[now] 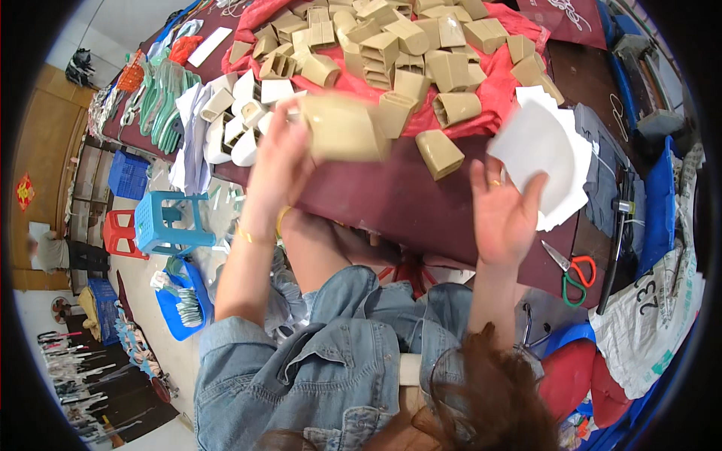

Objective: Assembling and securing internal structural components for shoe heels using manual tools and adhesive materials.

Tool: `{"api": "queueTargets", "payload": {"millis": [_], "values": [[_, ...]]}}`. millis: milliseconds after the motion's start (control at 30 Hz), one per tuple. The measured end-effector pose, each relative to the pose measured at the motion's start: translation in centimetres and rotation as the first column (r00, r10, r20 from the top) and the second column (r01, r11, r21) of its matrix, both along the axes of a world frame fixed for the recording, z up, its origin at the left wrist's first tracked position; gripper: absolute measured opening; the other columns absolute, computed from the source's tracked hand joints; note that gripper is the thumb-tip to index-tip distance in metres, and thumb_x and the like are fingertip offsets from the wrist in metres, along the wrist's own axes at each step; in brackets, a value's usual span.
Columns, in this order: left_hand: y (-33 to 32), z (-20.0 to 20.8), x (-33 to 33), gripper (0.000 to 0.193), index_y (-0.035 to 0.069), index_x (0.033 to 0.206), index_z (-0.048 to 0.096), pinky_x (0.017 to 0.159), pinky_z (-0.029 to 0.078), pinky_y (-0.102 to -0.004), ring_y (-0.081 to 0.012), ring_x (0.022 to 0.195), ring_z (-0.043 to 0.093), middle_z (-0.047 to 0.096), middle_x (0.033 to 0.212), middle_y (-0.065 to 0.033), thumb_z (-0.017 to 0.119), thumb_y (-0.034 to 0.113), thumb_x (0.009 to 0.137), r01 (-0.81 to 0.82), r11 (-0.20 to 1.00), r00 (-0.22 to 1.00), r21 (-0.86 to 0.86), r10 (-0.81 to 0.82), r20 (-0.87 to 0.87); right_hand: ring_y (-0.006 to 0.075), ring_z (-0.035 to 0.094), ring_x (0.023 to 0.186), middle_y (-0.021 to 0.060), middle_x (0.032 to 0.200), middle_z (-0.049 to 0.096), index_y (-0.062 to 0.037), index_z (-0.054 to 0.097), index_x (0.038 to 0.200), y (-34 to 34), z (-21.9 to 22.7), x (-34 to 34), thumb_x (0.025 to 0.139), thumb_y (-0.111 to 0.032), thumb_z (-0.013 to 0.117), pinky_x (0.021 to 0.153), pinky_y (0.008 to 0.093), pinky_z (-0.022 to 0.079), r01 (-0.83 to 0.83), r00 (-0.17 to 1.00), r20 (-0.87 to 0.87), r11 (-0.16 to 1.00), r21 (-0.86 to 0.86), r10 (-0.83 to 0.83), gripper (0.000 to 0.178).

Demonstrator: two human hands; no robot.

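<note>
My left hand point(289, 143) is closed round the back end of a glossy tan hollow plastic block point(342, 129), held above the near side of the table and smeared by motion. My right hand point(502, 214) is palm up, its thumb in front of a white paper sheet point(535, 146) and some fingers hidden behind it. That sheet is blurred along its left edge and overlaps a fanned stack of white paper point(575, 177). Between the hands, a single tan block point(439, 155) lies on the dark red tabletop point(361, 197).
Many tan blocks point(447, 71) are heaped on red plastic sheeting point(489, 120). White blocks point(244, 113) and green hangers point(162, 101) sit left. Scissors point(575, 272), a hammer point(618, 240) and folded grey cloth point(594, 173) lie right. Stools point(169, 223) stand on the floor; a person point(56, 252) is farther off.
</note>
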State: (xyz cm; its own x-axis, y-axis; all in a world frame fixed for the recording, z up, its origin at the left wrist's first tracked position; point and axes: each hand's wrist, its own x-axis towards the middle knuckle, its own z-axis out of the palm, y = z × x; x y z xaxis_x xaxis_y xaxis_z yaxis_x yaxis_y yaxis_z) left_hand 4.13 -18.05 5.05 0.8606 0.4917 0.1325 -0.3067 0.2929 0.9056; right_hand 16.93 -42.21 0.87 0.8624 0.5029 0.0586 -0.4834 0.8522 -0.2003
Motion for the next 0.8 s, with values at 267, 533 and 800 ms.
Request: {"api": "queueTargets", "payload": {"millis": [267, 533, 800], "values": [[-7.2, -5.6, -7.5, 0.055, 0.004, 0.124, 0.046, 0.101, 0.038, -0.0502, -0.0443, 0.128, 0.036, 0.036, 0.138, -0.0298, 0.064, 0.038, 0.085, 0.200, 0.962, 0.980, -0.186, -0.199, 0.023, 0.0265, 0.054, 0.109, 0.0095, 0.125, 0.053, -0.0102, 0.041, 0.132, 2.2, 1.1, -3.8, 0.098, -0.036, 0.040, 0.094, 0.0467, 0.043, -0.173, 0.978, 0.088, 0.973, -0.153, 0.188, 0.043], [-2.5, -3.9, -4.6, 0.064, -0.005, 0.126, 0.044, 0.094, 0.044, -0.0309, -0.0189, 0.109, 0.055, 0.055, 0.121, -0.0119, 0.063, 0.041, 0.086, -0.012, 0.999, 0.996, -0.042, 0.016, 0.093, 0.0133, 0.048, 0.091, -0.0063, 0.088, 0.063, -0.0176, 0.060, 0.098, -4.4, 0.5, -1.4, 0.090, -0.023, 0.052, 0.083, 0.0338, 0.032, -0.272, 0.947, 0.245, 0.924, 0.268, 0.208, 0.013], [6.7, -2.7, 8.4, 0.057, -0.002, 0.124, 0.045, 0.079, 0.048, -0.0338, -0.0299, 0.093, 0.062, 0.061, 0.107, -0.0224, 0.061, 0.038, 0.087, -0.124, 0.290, 0.833, 0.949, 0.551, -0.060, 0.0200, 0.051, 0.081, 0.0133, 0.140, 0.040, -0.0105, 0.052, 0.093, -2.5, -2.4, -1.9, 0.095, -0.035, 0.040, 0.073, 0.0349, 0.042, -0.503, 0.847, 0.202, 0.618, 0.604, 0.492, 0.027]]}}
